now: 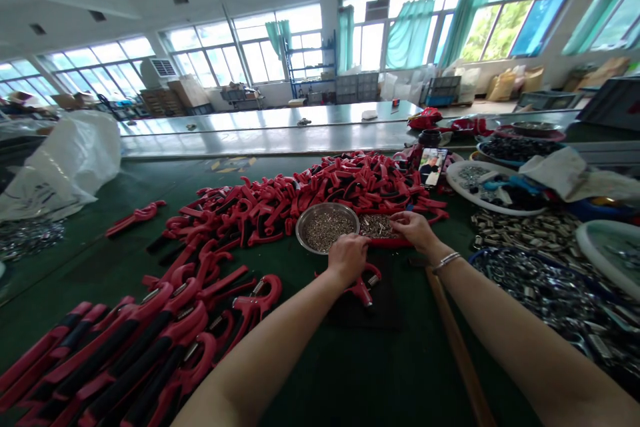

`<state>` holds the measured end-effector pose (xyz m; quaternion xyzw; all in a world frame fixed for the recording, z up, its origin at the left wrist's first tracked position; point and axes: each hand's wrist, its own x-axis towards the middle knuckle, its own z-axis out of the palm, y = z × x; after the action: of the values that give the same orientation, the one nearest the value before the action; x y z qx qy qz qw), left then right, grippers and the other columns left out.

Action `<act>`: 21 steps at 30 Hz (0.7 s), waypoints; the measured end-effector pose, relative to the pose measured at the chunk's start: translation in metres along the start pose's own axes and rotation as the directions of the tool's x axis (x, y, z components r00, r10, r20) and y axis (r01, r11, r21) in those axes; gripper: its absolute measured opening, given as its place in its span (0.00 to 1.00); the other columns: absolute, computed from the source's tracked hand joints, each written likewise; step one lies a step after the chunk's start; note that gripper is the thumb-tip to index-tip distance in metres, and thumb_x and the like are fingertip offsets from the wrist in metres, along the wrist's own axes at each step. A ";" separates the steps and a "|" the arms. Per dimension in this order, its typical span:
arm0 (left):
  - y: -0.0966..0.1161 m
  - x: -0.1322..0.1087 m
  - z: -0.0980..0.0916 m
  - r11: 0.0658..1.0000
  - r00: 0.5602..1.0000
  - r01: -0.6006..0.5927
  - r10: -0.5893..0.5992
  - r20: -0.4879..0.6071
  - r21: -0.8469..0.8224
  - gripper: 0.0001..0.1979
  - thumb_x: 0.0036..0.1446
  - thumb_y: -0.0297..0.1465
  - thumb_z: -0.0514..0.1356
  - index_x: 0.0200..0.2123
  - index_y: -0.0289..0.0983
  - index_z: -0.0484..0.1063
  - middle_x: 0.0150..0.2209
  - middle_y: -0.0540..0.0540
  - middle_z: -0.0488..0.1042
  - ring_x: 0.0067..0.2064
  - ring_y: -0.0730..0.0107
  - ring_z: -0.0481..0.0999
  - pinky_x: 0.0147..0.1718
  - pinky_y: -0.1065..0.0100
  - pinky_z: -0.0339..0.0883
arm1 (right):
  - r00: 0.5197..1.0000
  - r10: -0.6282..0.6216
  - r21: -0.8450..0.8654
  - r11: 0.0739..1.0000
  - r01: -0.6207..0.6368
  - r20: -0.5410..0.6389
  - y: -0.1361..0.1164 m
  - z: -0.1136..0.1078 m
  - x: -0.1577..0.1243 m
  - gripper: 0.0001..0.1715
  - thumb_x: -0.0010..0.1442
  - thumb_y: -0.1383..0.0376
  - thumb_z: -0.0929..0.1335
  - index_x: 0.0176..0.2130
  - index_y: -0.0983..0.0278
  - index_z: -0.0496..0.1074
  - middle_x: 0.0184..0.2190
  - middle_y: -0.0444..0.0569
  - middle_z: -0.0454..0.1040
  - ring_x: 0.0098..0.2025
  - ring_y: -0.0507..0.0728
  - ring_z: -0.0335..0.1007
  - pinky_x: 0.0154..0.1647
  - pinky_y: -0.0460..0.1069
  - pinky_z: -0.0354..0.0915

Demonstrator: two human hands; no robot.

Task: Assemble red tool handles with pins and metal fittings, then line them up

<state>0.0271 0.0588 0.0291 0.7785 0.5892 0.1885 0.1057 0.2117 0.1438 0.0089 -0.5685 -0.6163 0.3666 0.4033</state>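
Note:
My left hand [349, 256] is curled at the near rim of a round metal bowl [303, 237] full of tiny metal parts. What its closed fingers hold, if anything, is hidden. My right hand [415, 229] has thumb and fingers pinched together over the right end of a red tray [395, 242] of small metal pins [376, 225]; whatever is in the pinch is too small to name. Below my left hand, a red hand grip exerciser [361, 290] with a metal spring lies on a dark mat [387, 313]. A wooden-handled hammer [457, 340] rests by my right forearm.
Red grip handles [345, 180] are heaped behind the bowl. Spring-fitted grips [165, 327] lie in rows at left. A phone [433, 167] leans upright behind the tray. Metal parts [540, 293], springs [525, 230] and a white basin [463, 180] fill the right side.

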 end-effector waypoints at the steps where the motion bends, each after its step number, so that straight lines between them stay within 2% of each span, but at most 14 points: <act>1: 0.002 0.014 0.000 0.998 0.999 0.000 -0.003 0.035 0.063 0.16 0.60 0.33 0.46 0.45 0.44 0.71 0.44 0.48 0.72 0.47 0.64 0.67 0.47 0.64 0.60 | 1.000 0.005 0.034 0.999 -0.005 -0.001 -0.001 -0.001 -0.003 0.15 0.45 0.57 0.69 0.30 0.65 0.66 0.21 0.45 0.71 0.23 0.53 0.70 0.19 0.45 0.65; 3: 0.008 0.044 0.003 0.988 0.994 0.004 -0.022 0.111 0.153 0.16 0.59 0.33 0.48 0.44 0.44 0.73 0.44 0.46 0.73 0.48 0.61 0.67 0.46 0.63 0.61 | 1.000 0.015 0.080 0.997 -0.015 0.001 -0.002 -0.006 -0.010 0.16 0.44 0.56 0.70 0.29 0.64 0.65 0.19 0.44 0.70 0.22 0.53 0.69 0.18 0.45 0.65; 6: 0.017 0.081 0.011 0.984 0.981 0.001 -0.035 0.190 0.180 0.11 0.54 0.33 0.55 0.39 0.44 0.75 0.42 0.45 0.74 0.46 0.60 0.69 0.44 0.64 0.62 | 0.999 0.024 0.110 0.994 -0.027 0.027 -0.003 -0.013 -0.024 0.16 0.44 0.57 0.70 0.29 0.64 0.64 0.18 0.43 0.69 0.19 0.51 0.67 0.16 0.44 0.63; 9: 0.022 0.100 0.023 0.985 0.968 -0.010 -0.034 0.249 0.173 0.10 0.50 0.32 0.59 0.37 0.45 0.75 0.42 0.47 0.75 0.44 0.62 0.72 0.40 0.66 0.64 | 0.997 0.033 0.110 0.993 -0.041 0.076 -0.001 -0.017 -0.043 0.16 0.46 0.58 0.69 0.31 0.64 0.63 0.16 0.41 0.69 0.15 0.49 0.62 0.13 0.43 0.60; 13: 0.018 0.100 0.028 0.989 0.974 -0.001 -0.032 0.226 0.146 0.09 0.51 0.35 0.58 0.36 0.44 0.75 0.41 0.47 0.75 0.43 0.63 0.72 0.40 0.68 0.64 | 0.991 0.015 0.099 0.995 -0.028 0.135 0.003 -0.008 -0.065 0.13 0.46 0.60 0.68 0.32 0.64 0.63 0.18 0.40 0.67 0.17 0.49 0.64 0.13 0.42 0.59; 17: 0.006 0.095 0.021 0.993 0.984 0.039 -0.058 0.171 0.110 0.12 0.53 0.39 0.56 0.38 0.43 0.74 0.40 0.47 0.75 0.43 0.65 0.72 0.40 0.68 0.64 | 0.980 -0.036 0.073 0.997 0.022 0.196 0.001 0.011 -0.082 0.09 0.48 0.64 0.66 0.33 0.64 0.64 0.19 0.40 0.67 0.21 0.50 0.65 0.17 0.43 0.61; 21: -0.002 0.088 0.012 0.996 0.989 0.061 -0.068 0.133 0.063 0.10 0.53 0.37 0.56 0.37 0.44 0.75 0.39 0.48 0.76 0.43 0.66 0.72 0.41 0.69 0.63 | 0.966 -0.182 -0.168 0.963 0.213 0.184 -0.009 0.021 -0.095 0.07 0.51 0.68 0.63 0.34 0.63 0.66 0.26 0.44 0.70 0.27 0.52 0.66 0.28 0.46 0.63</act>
<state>0.0506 0.1448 0.0326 0.7728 0.6109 0.1146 0.1286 0.1913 0.0485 0.0008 -0.5066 -0.7331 0.3114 0.3301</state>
